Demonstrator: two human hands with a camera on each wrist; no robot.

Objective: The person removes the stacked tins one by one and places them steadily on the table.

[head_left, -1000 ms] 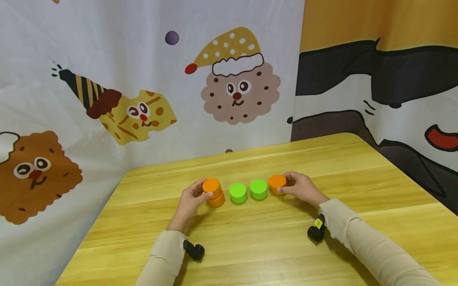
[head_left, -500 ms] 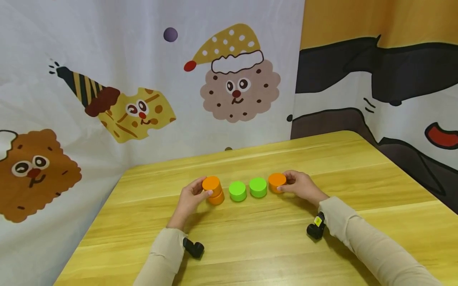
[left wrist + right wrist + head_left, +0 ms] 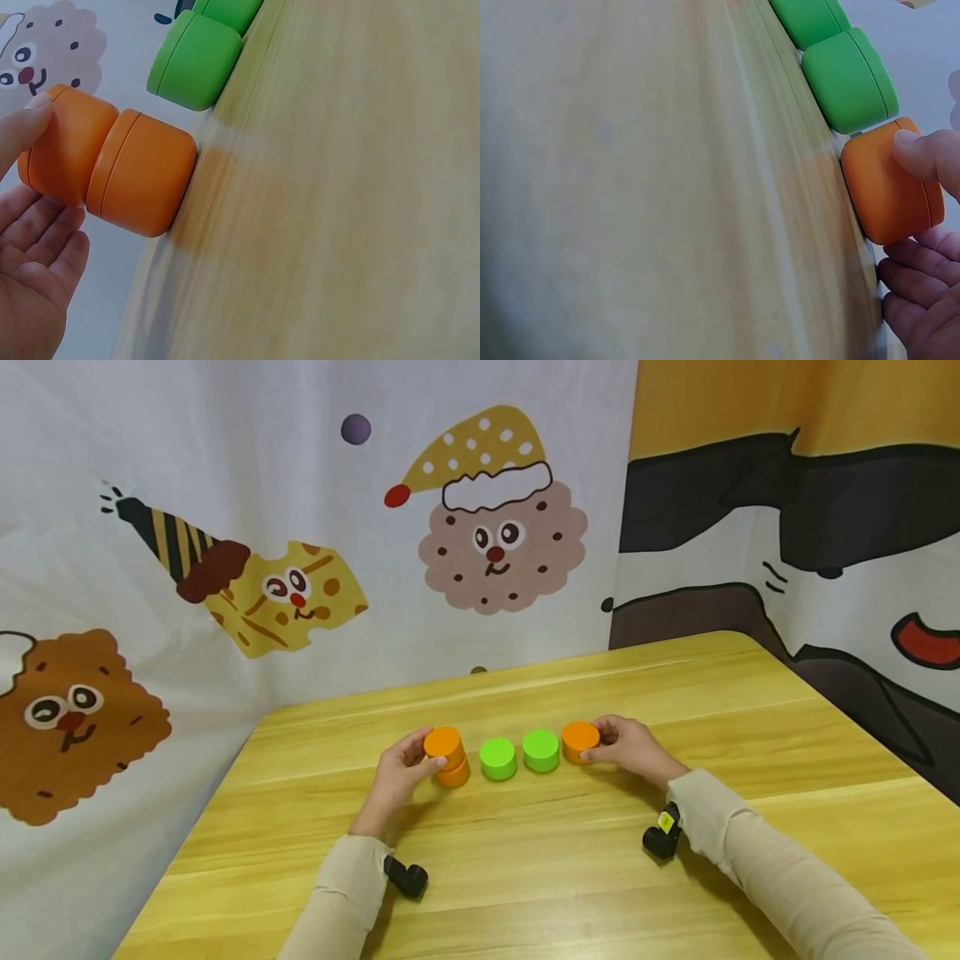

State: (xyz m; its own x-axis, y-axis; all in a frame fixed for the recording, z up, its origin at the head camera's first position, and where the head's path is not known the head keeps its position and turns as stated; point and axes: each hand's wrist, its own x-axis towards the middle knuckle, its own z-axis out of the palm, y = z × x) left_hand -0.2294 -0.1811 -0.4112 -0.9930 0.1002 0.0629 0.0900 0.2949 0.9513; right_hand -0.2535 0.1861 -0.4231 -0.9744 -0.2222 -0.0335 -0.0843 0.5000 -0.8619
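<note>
Four short round blocks stand in a row on the wooden table (image 3: 570, 860). At the left end an orange block (image 3: 442, 742) sits slightly off-centre on a second orange block (image 3: 456, 773). My left hand (image 3: 428, 753) grips the upper one between thumb and fingers; the left wrist view shows the thumb (image 3: 22, 124) on that upper block (image 3: 60, 146) and the lower block (image 3: 142, 180) on the table. Two green blocks (image 3: 498, 758) (image 3: 541, 751) stand in the middle. My right hand (image 3: 592, 742) grips the single orange block (image 3: 578, 741) at the right end, thumb (image 3: 922, 154) on this block (image 3: 885, 187).
A cartoon-printed curtain (image 3: 300, 527) hangs close behind the table and along its left edge. Black wrist-worn cameras (image 3: 407, 878) (image 3: 662, 839) sit at both sleeves. Bare wood stretches in front of the row and to the right, where the table edge (image 3: 862, 735) runs diagonally.
</note>
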